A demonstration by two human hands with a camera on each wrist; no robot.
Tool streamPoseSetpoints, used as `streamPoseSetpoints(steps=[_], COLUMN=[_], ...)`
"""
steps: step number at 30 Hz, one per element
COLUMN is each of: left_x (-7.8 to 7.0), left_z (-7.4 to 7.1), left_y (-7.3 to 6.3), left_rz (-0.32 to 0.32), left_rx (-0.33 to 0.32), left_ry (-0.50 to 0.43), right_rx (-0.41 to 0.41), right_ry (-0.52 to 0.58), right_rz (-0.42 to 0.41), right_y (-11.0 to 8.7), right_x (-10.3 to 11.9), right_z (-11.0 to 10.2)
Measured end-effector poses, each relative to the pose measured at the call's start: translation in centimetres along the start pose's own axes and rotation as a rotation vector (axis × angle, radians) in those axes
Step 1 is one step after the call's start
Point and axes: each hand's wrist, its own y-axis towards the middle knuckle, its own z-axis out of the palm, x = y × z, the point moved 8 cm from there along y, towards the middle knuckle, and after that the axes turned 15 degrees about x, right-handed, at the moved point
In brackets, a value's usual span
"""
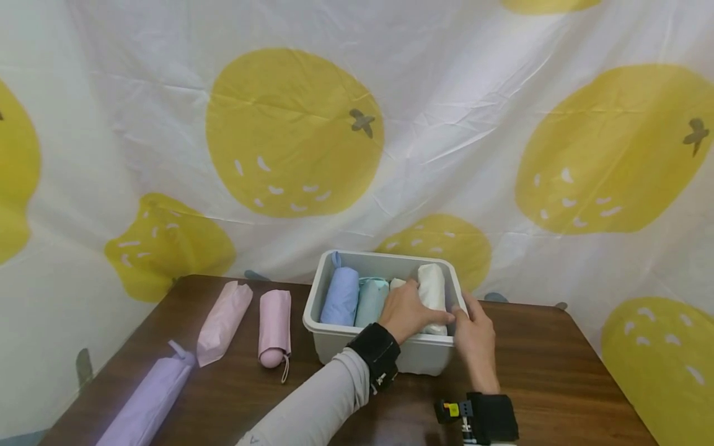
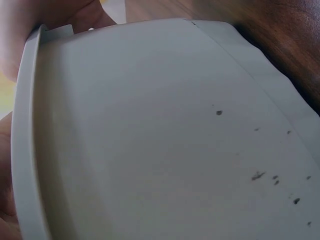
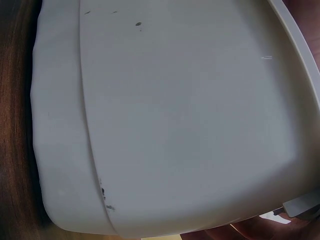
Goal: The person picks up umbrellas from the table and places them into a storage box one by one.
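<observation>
A grey-white plastic bin stands on the table with folded umbrellas in a row: blue, teal, a mostly covered cream one and white at the right. My left hand reaches over the front rim and holds the white umbrella, fingers along its left side and thumb across its near end. Its fingertips are hidden inside the bin. My right hand grips the bin's right front corner, thumb at the rim and fingers along the outer side. Both wrist views are mostly filled by the bin's wall.
Left of the bin lie a pink umbrella with a round handle, a pale pink one and a long lavender one. Behind the dark wooden table hangs a fruit-print curtain.
</observation>
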Motion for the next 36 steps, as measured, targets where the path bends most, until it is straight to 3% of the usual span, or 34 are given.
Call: streamPoseSetpoints(steps=[7,21,31,36], left_x=[-0.1,-0.8,-1.3,-1.7], left_z=[0.5,1.2,1.3,1.3], left_y=[0.2,0.0,-0.4,-0.6], left_rz=[-0.008,0.058,0.092,0.135], left_rx=[0.039,0.105,0.079,0.046], left_ry=[0.033,0.094,0.11,0.175], right_rx=[-0.002,-0.005,0.0,0.004], right_ry=[0.002,-0.004,-0.006,0.003], right_rz=[0.0,-0.015,-0.011,-0.015], right_y=[-0.1,-0.3,-0.2,-0.2], right_x=[0.0,0.1,-0.1,-0.3], right_z=[0.1,0.1,-0.1,-0.2])
